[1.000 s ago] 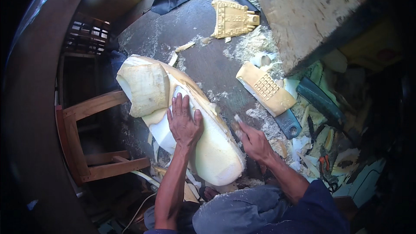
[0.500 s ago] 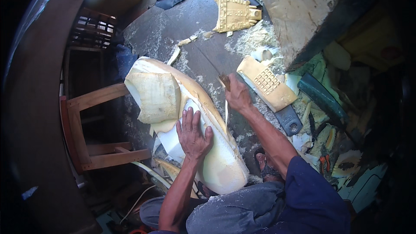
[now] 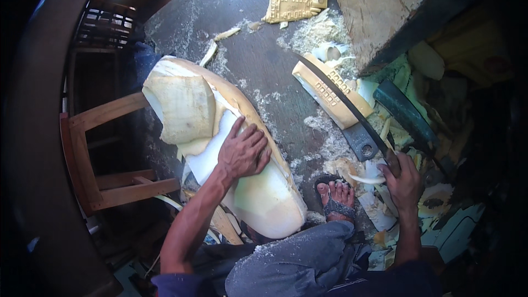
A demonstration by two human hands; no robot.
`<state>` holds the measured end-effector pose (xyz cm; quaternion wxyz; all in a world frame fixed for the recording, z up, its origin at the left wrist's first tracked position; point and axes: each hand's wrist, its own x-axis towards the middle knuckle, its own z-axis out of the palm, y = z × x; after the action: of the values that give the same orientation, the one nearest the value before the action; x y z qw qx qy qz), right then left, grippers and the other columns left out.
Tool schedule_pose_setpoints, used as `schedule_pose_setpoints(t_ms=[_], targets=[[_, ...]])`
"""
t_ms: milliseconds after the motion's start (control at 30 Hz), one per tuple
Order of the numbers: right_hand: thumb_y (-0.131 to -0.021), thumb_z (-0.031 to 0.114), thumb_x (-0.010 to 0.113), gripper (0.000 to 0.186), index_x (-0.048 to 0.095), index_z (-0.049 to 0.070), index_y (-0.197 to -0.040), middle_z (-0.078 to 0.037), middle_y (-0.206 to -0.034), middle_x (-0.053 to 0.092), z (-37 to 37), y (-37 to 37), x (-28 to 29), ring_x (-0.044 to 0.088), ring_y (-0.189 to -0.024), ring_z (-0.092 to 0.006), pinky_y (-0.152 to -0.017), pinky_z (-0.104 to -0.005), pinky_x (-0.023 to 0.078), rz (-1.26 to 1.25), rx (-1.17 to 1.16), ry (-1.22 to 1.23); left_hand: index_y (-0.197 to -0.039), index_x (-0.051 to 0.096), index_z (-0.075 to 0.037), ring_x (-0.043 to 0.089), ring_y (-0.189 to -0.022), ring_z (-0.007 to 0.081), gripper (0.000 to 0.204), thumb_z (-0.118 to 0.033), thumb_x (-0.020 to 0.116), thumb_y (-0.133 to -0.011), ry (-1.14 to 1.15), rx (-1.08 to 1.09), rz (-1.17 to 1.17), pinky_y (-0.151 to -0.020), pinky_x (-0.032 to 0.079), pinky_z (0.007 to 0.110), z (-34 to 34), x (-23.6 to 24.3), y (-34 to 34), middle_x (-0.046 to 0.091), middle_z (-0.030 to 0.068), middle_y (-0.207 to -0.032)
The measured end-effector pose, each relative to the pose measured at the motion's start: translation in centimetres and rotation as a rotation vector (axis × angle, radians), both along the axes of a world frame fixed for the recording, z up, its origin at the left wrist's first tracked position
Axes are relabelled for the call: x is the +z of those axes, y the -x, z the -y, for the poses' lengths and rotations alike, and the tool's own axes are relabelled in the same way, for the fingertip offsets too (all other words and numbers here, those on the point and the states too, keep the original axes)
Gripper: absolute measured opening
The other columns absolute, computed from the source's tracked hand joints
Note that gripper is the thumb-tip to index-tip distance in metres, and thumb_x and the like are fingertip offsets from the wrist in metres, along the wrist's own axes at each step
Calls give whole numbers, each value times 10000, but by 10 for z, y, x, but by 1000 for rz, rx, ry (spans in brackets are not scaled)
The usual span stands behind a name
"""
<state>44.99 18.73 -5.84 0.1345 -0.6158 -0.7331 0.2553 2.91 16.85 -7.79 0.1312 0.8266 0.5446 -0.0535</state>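
A large foam block (image 3: 263, 201), white with yellowish sides and long and rounded, lies slantwise in front of me. My left hand (image 3: 243, 151) presses on its upper face, fingers bent slightly and apart. A squarish pale foam piece (image 3: 190, 107) rests on the block's far left end. Over at the right, my right hand (image 3: 405, 181) grips a long knife (image 3: 347, 102) near its handle. Its narrow dark blade points away and to the left, passing above a yellow carved foam piece (image 3: 323, 89). A curved white strip (image 3: 367, 180) shows beside my right hand.
A yellow carved foam plate (image 3: 294, 0) lies at the far side, near a large worn block (image 3: 385, 14). A wooden stool (image 3: 110, 119) is at left. Foam scraps and a dark green tool (image 3: 406, 111) crowd the right. My sandalled foot (image 3: 336, 195) is close by.
My right hand has swung the knife away from the foam block, rightward and toward me. On the block, my left hand has slid toward its right edge. The view has shifted slightly.
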Motion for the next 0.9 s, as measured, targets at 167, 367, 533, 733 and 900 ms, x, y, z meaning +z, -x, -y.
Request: schedule_pose_setpoints(t_ms=[167,367,533,733,900], targets=[[-857,111,776,377,608,-7,-1174,-210,-1059,646,29,-28,14,646,-946,-444,-813,-491,511,3,-144,120,-1065,743,-37,626,-1220,275,303,-262,649,-886,-159,-8,163,-1223,294,520,0,2,4,725,107,-1156],[-874,120,754,403,598,-5,-1223,-207,-1073,662,44,-33,-1,653,-985,-430,-849,-475,517,-80,-217,177,-1112,761,-61,599,-1307,282,344,-301,662,-887,-200,53,29,-1249,242,518,11,2,-4,727,109,-1218],[-922,129,701,486,539,-29,-1352,-283,-1247,650,41,-4,-8,669,-1116,-441,-928,-473,539,-207,-207,272,-1067,774,-74,616,-1266,294,271,-243,651,-894,-136,74,190,-1223,298,497,8,0,-2,719,120,-1219],[-998,195,587,553,464,-15,-1495,-219,-1084,695,52,78,-20,722,-918,-364,-840,-491,583,-364,231,392,-1294,632,9,563,-1307,380,400,-216,604,-965,-399,531,82,-1144,390,506,11,-3,10,607,222,-1384],[-993,325,604,523,519,164,-1484,-138,-980,625,63,110,-23,668,-787,-409,-785,-595,520,-159,360,502,-1308,621,6,539,-1326,423,403,-207,590,-968,-403,645,173,-1132,409,508,20,-21,8,587,247,-1399]])
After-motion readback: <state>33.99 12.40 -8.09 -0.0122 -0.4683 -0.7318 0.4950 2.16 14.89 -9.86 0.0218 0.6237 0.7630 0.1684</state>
